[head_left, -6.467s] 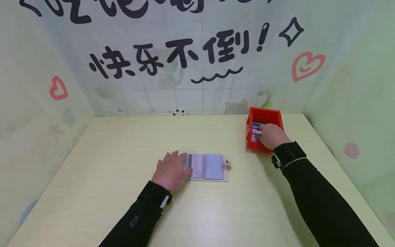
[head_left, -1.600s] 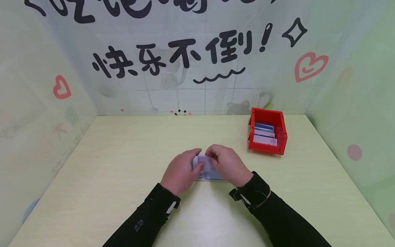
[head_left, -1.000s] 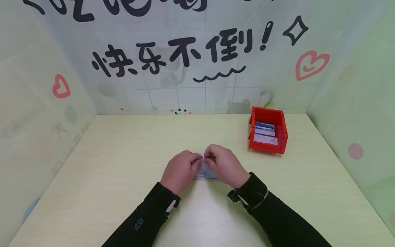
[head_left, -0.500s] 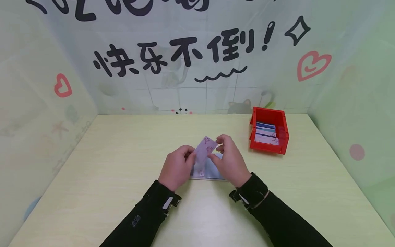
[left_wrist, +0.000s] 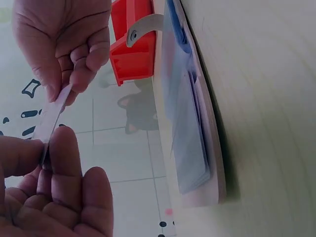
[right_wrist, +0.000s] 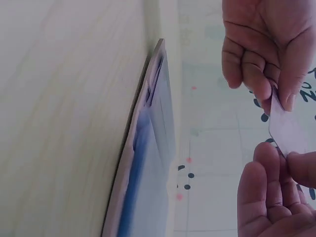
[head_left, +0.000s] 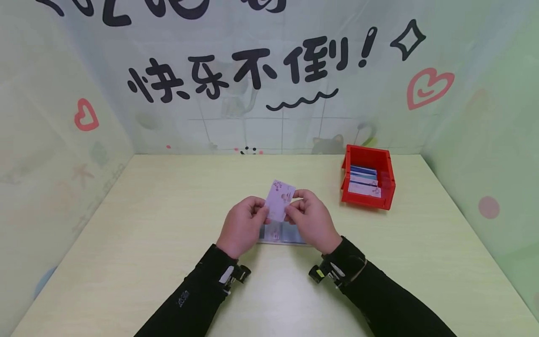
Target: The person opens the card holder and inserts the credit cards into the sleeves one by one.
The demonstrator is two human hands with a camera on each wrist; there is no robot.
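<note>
A pale purple card (head_left: 280, 200) with small flower prints is held up above the table. My left hand (head_left: 243, 225) pinches its left edge and my right hand (head_left: 310, 219) pinches its right edge. In the left wrist view the card (left_wrist: 51, 117) shows edge-on between both hands; the right wrist view shows the card (right_wrist: 286, 132) the same way. Below the hands an open card holder (head_left: 281, 234) with clear sleeves lies flat on the table. In the left wrist view the card holder (left_wrist: 190, 113) lies with its snap strap (left_wrist: 143, 27) at the far end.
A red bin (head_left: 368, 182) with several cards standing in it sits at the back right of the pale table (head_left: 160, 220). Printed walls close in the back and both sides.
The right hand left the red bin and joined the left at the holder. In the last second both hands lifted the purple card up off the holder.
</note>
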